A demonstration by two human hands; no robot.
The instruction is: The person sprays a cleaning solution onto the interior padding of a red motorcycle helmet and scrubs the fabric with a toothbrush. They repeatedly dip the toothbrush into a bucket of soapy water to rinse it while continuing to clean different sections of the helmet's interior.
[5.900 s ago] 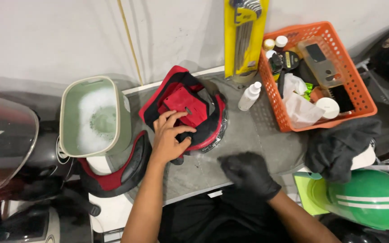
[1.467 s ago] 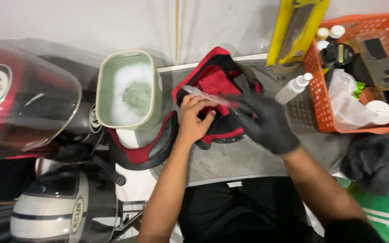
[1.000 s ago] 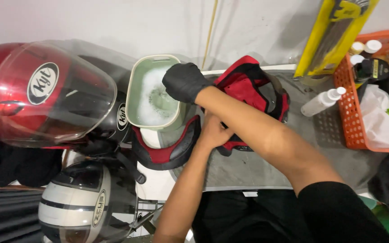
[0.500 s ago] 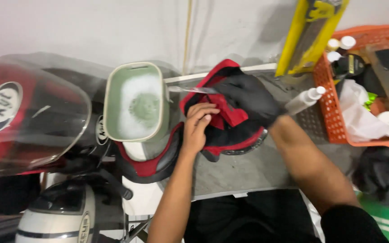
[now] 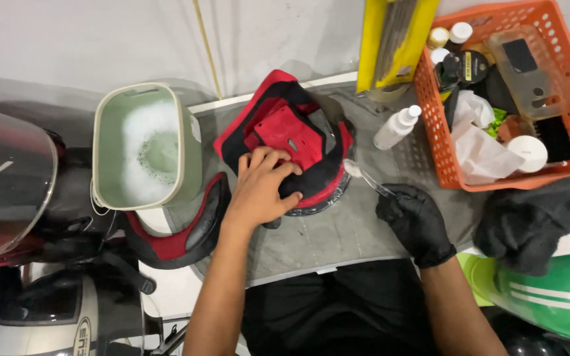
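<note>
My bare left hand presses down on a red and black helmet liner pad that lies on a grey work surface. My right hand, in a black glove, grips a small brush whose wet head points at the pad's right edge. To the left of the pad stands a pale green tub of soapy water.
An orange basket of bottles, cloths and tools stands at the right, with a white spray bottle beside it. A yellow tool holder leans on the wall. Helmets sit at left and lower right. A dark cloth lies near.
My gloved right hand reached across to the soapy tub, then came back over the pad and now rests lower right with the brush. The left hand stayed on the pad.
</note>
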